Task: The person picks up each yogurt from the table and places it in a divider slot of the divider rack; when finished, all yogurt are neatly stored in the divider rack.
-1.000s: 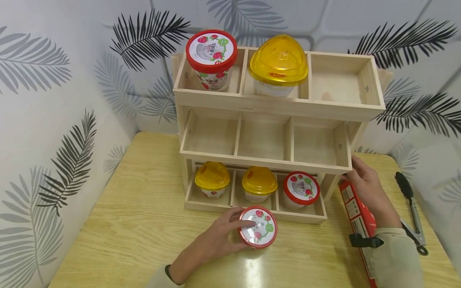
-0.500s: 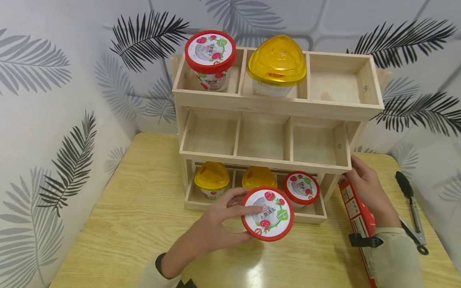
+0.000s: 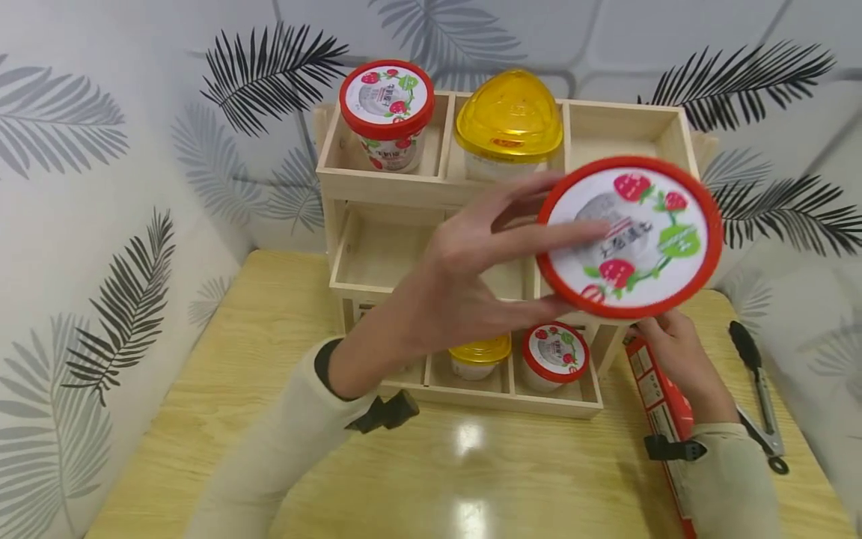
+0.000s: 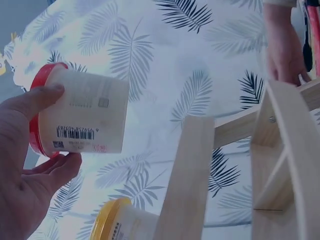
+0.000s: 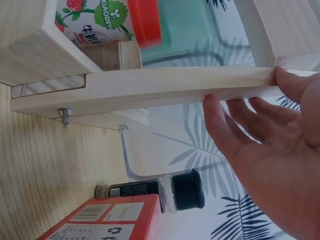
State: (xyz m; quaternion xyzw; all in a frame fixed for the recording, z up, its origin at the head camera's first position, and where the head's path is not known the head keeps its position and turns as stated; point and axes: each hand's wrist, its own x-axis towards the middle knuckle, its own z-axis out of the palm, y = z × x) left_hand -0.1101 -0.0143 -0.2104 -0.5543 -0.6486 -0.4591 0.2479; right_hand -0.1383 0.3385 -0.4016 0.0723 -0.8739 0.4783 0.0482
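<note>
My left hand (image 3: 458, 273) holds a white cup with a red-rimmed strawberry lid (image 3: 636, 239), raised before the right side of a wooden three-tier shelf (image 3: 377, 186). In the left wrist view, thumb and fingers clasp the cup (image 4: 85, 112) around its lid end, the barcode side showing. My right hand (image 3: 683, 363) is at the shelf's right side; the right wrist view has its thumb and fingers pinching a wooden upright (image 5: 185, 87). On the top tier stand another red-lidded cup (image 3: 387, 116) and a yellow-domed cup (image 3: 509, 123).
The bottom tier bears a yellow-lidded cup (image 3: 480, 355) and a red-lidded cup (image 3: 555, 353); my left arm covers its left part. Right of the shelf lie a red box (image 3: 663, 404) and black-tipped tongs (image 3: 761, 389). A black-capped bottle (image 5: 150, 192) lies beside the box.
My left hand has lifted the red-lidded cup from low before the bottom tier, up and to the right, toward the camera. The right hand stays at the shelf's side.
</note>
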